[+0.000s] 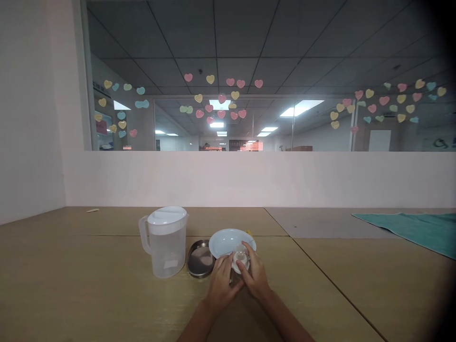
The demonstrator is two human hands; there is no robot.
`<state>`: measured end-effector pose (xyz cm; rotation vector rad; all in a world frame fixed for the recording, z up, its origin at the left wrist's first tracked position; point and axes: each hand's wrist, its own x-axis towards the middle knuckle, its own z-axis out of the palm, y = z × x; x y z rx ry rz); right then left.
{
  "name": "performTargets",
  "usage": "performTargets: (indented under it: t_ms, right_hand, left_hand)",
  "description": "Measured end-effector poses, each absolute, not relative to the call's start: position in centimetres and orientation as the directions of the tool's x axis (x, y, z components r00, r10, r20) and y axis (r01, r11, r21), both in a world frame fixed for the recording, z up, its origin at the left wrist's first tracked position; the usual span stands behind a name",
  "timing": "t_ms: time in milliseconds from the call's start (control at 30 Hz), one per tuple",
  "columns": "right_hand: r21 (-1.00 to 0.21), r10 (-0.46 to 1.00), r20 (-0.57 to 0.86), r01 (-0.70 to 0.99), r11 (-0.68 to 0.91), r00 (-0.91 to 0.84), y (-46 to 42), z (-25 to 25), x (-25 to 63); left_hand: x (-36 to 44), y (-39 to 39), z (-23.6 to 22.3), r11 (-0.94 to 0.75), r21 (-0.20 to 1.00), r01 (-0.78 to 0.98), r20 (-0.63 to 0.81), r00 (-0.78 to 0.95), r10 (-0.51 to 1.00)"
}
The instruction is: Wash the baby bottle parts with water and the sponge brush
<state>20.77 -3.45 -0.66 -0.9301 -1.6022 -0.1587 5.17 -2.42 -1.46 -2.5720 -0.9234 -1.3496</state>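
Observation:
Both hands meet in front of the white bowl (218, 243), low in the middle of the view. My right hand (257, 275) is closed on a small round white-rimmed piece (241, 259) with a clear domed centre, which looks like a baby bottle's nipple top. My left hand (221, 281) is closed at the left side of the same piece, its fingertips against the rim. What lies beneath it, between the palms, is mostly hidden. A round metal tin (201, 259) lies just left of the hands, beside the bowl.
Left of the tin stands a clear plastic pitcher (168, 249) with a white lid. Something small and yellow (249, 232) shows behind the bowl. A teal cloth (420, 230) lies at the far right of the wooden table (89, 285). A flat pale stick (92, 210) lies near the wall.

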Motion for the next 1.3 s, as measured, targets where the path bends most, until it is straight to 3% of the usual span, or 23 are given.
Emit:
performTargets:
  t_ms: [367, 833, 1067, 1167, 1300]
  right_hand:
    - [-0.475, 0.540, 0.838, 0.596, 0.647, 0.082, -3.0, -1.0, 20.6]
    - [-0.322, 0.353, 0.930, 0.696, 0.642, 0.104, -3.0, -1.4, 20.7]
    - [-0.083, 0.082, 0.996, 0.661, 0.745, 0.032, -2.6, -1.0, 20.7]
    - [-0.169, 0.074, 0.982, 0.651, 0.740, 0.171, -2.8, -0.7, 20.8]
    - [-0.388, 0.192, 0.915, 0.642, 0.661, 0.355, -2.6, -0.1, 21.4]
  left_hand:
    - [5.0, -2.1, -1.9, -0.815, 0.141, 0.562, 0.777, 0.447, 0.443]
    - [5.2, -2.6, -1.2, -0.809, 0.155, 0.566, 0.770, 0.444, 0.459]
    - [5.2, -2.6, -1.4, -0.801, 0.172, 0.574, 0.747, 0.454, 0.486]
    - [5.0, -2.4, -1.7, -0.794, 0.176, 0.581, 0.740, 0.454, 0.496]
    - [5.0, -2.4, -1.8, -0.787, 0.186, 0.589, 0.737, 0.446, 0.508]
